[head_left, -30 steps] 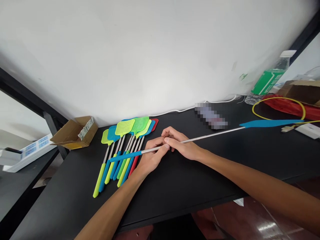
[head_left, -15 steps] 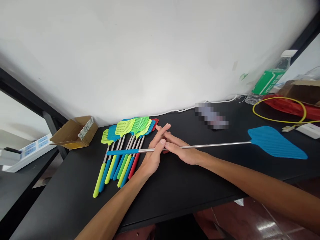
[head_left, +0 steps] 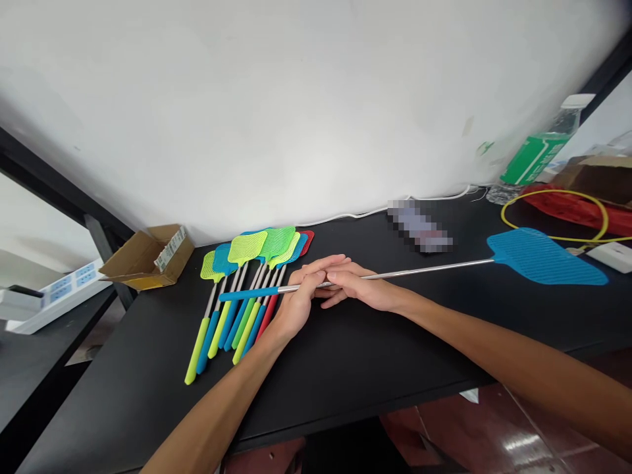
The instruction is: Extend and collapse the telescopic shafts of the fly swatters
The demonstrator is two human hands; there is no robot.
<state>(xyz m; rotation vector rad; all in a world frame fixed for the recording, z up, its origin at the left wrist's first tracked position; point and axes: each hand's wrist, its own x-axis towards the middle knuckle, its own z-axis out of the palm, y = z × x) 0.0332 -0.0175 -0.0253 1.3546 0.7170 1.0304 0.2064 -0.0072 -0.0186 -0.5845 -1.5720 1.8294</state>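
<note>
Blue fly swatter (head_left: pixel 543 258) lies flat on the black table (head_left: pixel 375 355), its steel shaft (head_left: pixel 409 270) pinched between left hand (head_left: pixel 296 304) and right hand (head_left: pixel 365 293) — fingers pressed together now, no longer crossed. Its blue grip (head_left: pixel 247 294) crosses eight swatters (head_left: pixel 247 249) in a row; open tabletop stretches to the front edge (head_left: pixel 345 421) — yellow cable (head_left: pixel 557 191) just beyond the head.

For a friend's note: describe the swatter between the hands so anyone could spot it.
On the black table, find the row of fly swatters. The left hand and right hand hold a blue fly swatter; only it runs crosswise, head far right.
</note>
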